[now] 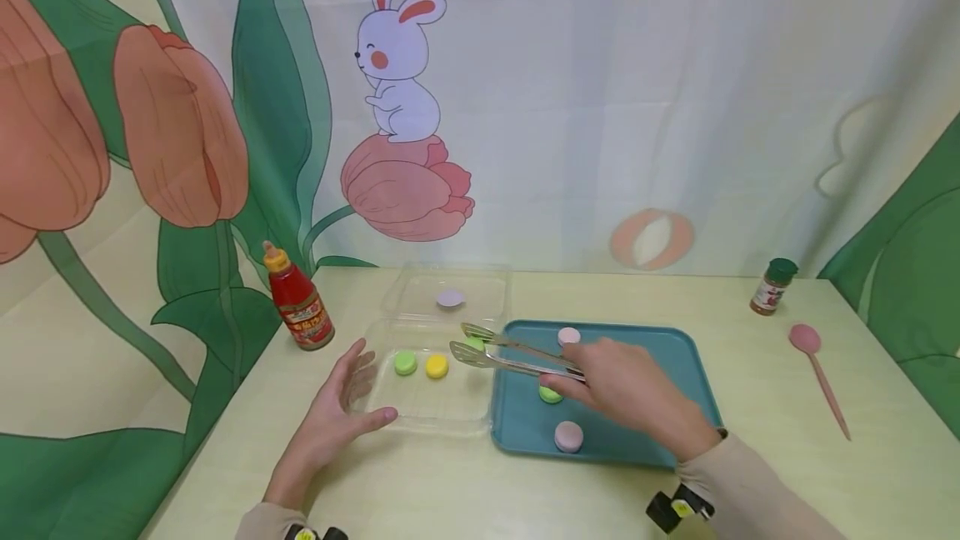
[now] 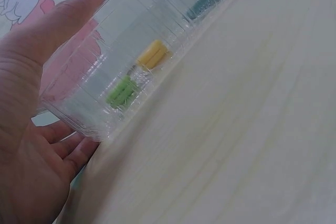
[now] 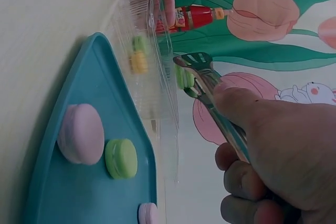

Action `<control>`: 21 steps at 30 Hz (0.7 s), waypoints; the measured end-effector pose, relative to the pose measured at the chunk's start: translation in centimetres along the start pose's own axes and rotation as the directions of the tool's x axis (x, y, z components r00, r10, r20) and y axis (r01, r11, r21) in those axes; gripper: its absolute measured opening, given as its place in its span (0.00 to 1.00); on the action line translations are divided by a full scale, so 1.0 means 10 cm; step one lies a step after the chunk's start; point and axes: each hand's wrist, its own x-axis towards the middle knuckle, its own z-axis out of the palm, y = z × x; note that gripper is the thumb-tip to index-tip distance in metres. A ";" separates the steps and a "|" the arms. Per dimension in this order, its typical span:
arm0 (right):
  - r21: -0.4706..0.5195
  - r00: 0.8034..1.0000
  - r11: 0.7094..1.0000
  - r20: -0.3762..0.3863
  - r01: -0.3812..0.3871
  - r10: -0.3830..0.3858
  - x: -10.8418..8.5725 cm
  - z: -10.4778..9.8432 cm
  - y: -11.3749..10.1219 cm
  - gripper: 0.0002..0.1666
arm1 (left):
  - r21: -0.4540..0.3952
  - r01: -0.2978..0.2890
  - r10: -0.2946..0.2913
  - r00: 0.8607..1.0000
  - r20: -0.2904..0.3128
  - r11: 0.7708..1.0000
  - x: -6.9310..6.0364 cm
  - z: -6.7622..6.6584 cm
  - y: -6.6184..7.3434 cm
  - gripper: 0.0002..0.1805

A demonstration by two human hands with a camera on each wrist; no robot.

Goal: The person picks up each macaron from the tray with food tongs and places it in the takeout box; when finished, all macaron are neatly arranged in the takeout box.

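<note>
My right hand (image 1: 626, 382) grips metal tongs (image 1: 517, 367), whose tips pinch a green macaron (image 3: 184, 77) above the right side of a clear plastic container (image 1: 435, 419). Inside the container lie another green macaron (image 1: 405, 363) and a yellow macaron (image 1: 437, 367), side by side. My left hand (image 1: 330, 419) holds the container's left end, thumb along the near side and fingers round the far side. Under the right hand, a blue tray (image 1: 675, 373) bears a green macaron (image 3: 121, 158), a pink macaron (image 1: 568, 437) near its front edge and a pink macaron (image 1: 569, 336) at the back.
Behind the container, its clear lid (image 1: 412, 294) lies folded back, with a pale round thing (image 1: 450, 298) by it. A red sauce bottle (image 1: 303, 307) stands at the left. Over on the right are a green-capped spice jar (image 1: 772, 288) and a pink spoon (image 1: 817, 365).
</note>
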 end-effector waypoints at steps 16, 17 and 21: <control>-0.148 0.997 0.989 0.076 -0.013 0.024 0.31 0.05 -0.27 0.28 | -0.008 -0.017 0.017 1.000 0.018 1.000 0.00 -0.02 -0.01 0.66; -0.155 0.996 0.988 0.081 -0.018 0.031 0.33 0.04 -0.30 0.29 | -0.009 -0.017 0.017 1.000 0.017 1.000 0.00 -0.02 -0.01 0.66; -0.184 0.994 0.983 0.103 -0.027 0.047 0.39 0.00 -0.40 0.34 | -0.010 -0.016 0.016 1.000 0.015 1.000 0.00 -0.02 -0.01 0.66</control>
